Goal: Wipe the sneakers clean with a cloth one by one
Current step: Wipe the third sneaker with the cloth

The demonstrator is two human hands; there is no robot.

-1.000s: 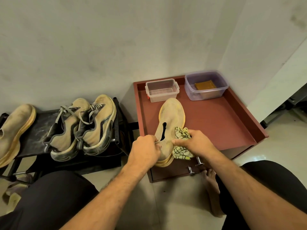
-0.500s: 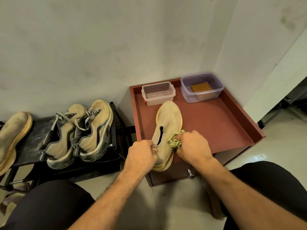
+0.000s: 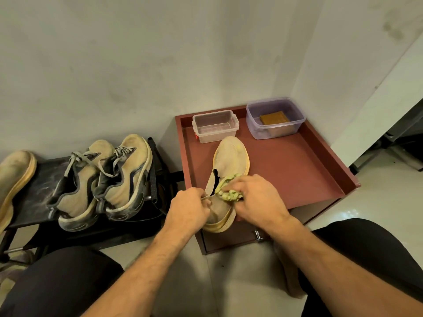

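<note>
A beige slip-on sneaker with a yellow sole lies on the red-brown tray table, toe toward the wall, heel over the front edge. My left hand grips the sneaker's heel collar. My right hand holds a bunched yellow-green cloth against the sneaker's opening. Two laced beige-and-grey sneakers sit on the black rack to the left. Another beige slip-on sneaker rests at the rack's far left.
A clear plastic box and a purple tub holding a brown block stand at the tray's back. My knees in dark trousers frame the bottom. My bare foot rests on the floor under the right arm. White walls close the corner.
My right hand has bunched the cloth and moved it from the sneaker's right side up onto its opening. The view has shifted slightly.
</note>
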